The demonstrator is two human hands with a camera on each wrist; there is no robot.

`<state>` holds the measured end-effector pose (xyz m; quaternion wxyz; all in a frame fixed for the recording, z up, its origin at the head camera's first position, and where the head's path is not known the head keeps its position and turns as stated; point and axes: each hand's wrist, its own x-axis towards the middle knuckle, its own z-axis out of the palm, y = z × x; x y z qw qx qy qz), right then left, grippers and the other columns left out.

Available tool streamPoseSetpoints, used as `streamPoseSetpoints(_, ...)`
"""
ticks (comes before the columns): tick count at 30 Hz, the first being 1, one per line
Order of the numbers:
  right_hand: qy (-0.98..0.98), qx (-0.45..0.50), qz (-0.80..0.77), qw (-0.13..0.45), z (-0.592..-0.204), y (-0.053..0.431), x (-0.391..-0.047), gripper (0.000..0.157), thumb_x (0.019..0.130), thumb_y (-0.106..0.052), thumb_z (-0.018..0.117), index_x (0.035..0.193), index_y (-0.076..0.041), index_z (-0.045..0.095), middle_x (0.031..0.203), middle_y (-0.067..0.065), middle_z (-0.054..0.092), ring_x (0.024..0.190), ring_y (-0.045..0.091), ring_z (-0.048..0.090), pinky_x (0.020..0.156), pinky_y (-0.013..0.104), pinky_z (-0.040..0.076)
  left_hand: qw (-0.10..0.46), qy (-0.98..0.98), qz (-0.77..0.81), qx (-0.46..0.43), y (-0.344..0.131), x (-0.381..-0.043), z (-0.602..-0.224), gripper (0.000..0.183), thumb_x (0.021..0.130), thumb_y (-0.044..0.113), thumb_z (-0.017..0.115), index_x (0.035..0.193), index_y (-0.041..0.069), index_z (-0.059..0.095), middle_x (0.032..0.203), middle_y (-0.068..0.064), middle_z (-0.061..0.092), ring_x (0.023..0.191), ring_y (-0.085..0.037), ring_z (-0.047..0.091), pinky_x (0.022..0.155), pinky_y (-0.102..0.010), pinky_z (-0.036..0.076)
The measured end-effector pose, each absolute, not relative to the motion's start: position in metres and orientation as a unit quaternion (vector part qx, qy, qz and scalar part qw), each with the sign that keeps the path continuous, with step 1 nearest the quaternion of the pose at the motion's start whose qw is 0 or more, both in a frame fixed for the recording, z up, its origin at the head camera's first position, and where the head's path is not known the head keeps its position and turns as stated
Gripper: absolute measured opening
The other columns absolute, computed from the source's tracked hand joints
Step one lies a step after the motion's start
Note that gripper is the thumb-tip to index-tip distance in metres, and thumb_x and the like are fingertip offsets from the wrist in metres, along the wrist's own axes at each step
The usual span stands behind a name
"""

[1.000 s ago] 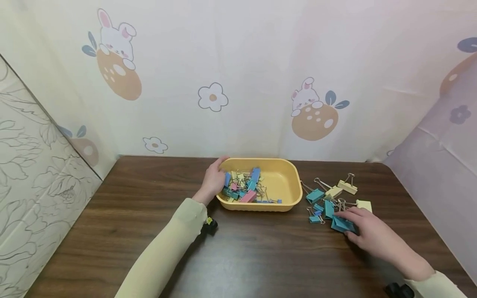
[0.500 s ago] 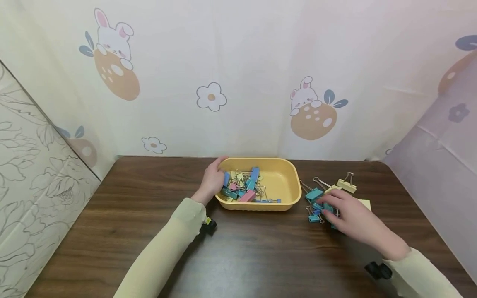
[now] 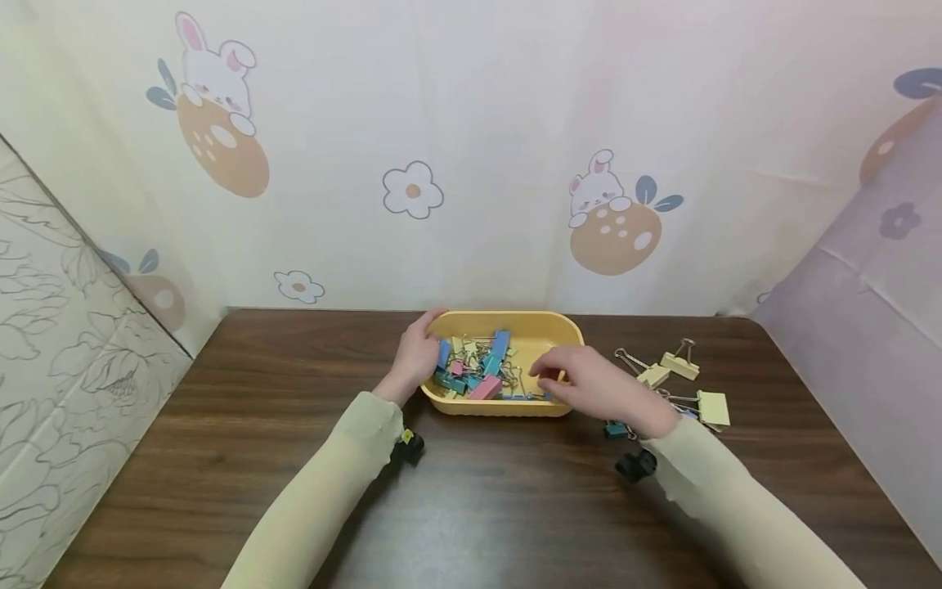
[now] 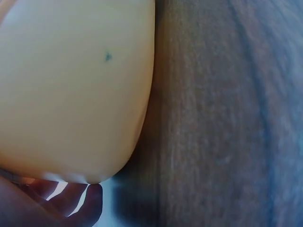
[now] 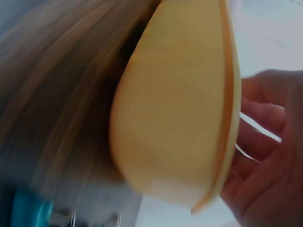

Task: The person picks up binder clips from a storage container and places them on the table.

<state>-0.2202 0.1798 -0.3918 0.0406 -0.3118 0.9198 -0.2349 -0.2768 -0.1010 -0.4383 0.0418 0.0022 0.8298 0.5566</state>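
A yellow plastic bin (image 3: 471, 408) stands on the table, with blue, teal, pink and yellow binder clips (image 3: 486, 388) heaped in its left part. My left hand (image 3: 416, 358) grips the bin's left end; some of its fingers (image 4: 87, 208) show by the bin wall in the left wrist view. Over the right end of the bin is my right hand (image 3: 589, 383), fingers bent, inside the rim. Whether it pinches a clip is hidden. In the right wrist view, the fingers (image 5: 258, 139) are partly behind the bin's rim (image 5: 232, 109).
Right of the bin lie loose binder clips: two yellow ones (image 3: 680, 365) at the back, a pale yellow one (image 3: 713, 407), and a small teal one (image 3: 616, 429) beside my right wrist. My right forearm covers part of this pile. A patterned cloth (image 3: 500, 245) hangs behind the table.
My right hand has gone from the loose clips leftward to over the bin's right end. My left hand keeps its grip on the bin.
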Motion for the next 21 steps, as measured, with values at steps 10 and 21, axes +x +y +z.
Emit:
streamPoseSetpoints(10, 0.918, -0.325, -0.183, 0.136, -0.406, 0.157, -0.238, 0.018, 0.099, -0.022, 0.061, 0.103, -0.015, 0.076, 0.095, -0.007, 0.066, 0.084, 0.01, 0.059, 0.08, 0.037, 0.05, 0.04, 0.831, 0.554, 0.003, -0.099, -0.277, -0.436, 0.048, 0.103, 0.005, 0.035, 0.149, 0.015, 0.046, 0.146, -0.007, 0.05, 0.133, -0.026, 0.046, 0.11, -0.048, 0.036)
streamPoseSetpoints(21, 0.943, -0.265, -0.14, 0.142, -0.41, 0.149, -0.236, 0.025, 0.1, -0.033, 0.053, 0.08, -0.022, 0.063, 0.069, -0.007, 0.055, 0.065, 0.012, 0.052, 0.065, 0.034, 0.044, 0.041, 0.83, 0.556, 0.001, -0.099, -0.277, -0.436, 0.047, 0.104, 0.006, 0.035, 0.149, 0.015, 0.046, 0.147, -0.007, 0.049, 0.134, -0.026, 0.045, 0.111, -0.048, 0.034)
